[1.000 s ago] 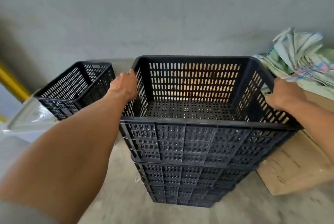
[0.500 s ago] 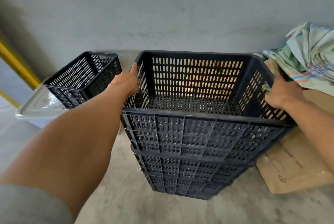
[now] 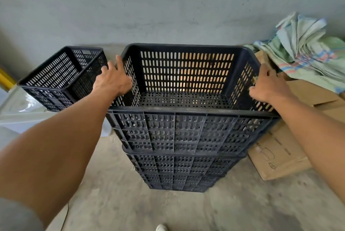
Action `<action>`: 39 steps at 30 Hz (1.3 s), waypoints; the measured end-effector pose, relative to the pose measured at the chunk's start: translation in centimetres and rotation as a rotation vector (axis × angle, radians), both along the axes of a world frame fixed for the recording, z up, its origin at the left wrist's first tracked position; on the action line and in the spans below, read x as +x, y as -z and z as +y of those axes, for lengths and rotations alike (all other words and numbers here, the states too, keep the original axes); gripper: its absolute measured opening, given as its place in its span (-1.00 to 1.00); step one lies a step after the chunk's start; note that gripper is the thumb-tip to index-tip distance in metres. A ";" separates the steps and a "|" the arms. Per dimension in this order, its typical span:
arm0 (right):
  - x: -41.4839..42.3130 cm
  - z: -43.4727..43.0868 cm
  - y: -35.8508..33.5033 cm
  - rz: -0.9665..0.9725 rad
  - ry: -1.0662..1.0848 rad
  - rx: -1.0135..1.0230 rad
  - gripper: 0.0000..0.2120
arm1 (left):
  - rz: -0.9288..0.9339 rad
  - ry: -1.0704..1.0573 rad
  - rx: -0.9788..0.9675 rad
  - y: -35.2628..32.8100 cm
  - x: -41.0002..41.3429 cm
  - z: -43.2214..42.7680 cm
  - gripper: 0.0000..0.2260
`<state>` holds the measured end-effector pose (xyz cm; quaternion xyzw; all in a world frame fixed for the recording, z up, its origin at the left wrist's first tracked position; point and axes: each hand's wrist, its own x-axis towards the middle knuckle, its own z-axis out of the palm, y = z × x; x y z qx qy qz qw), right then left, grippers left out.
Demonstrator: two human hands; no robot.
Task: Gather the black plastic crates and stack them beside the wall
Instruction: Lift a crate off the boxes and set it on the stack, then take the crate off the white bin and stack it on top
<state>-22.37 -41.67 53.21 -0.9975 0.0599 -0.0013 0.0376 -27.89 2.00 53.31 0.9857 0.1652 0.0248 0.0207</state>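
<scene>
A stack of black slotted plastic crates stands on the concrete floor close to the grey wall. The top crate is empty and sits level on the ones below. My left hand lies against its left rim, fingers spread, thumb toward the inside. My right hand rests on the right rim the same way, fingers loose and extended. A smaller black crate sits apart to the left, also empty.
The smaller crate rests on a translucent plastic bin lid. Flattened cardboard lies against the stack's right side, with folded woven sacks on it. A yellow pipe runs at the far left. A shoe tip shows at the bottom.
Both hands have loosened on the top crate's rims, their fingers now stretched out instead of curled over. The stack has stayed in place by the wall.
</scene>
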 end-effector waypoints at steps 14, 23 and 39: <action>-0.5 -0.3 -1.7 0.105 -0.082 0.011 -0.17 | 0.161 0.113 0.066 -1.7 0.6 0.6 -0.12; 1.3 -0.4 -1.3 0.062 -0.111 0.078 -0.19 | 0.023 0.138 0.036 0.2 2.5 1.3 -0.06; 2.0 -0.6 -0.6 0.092 -0.095 -0.015 -0.23 | 0.092 0.096 -0.038 -0.9 1.9 0.6 -0.18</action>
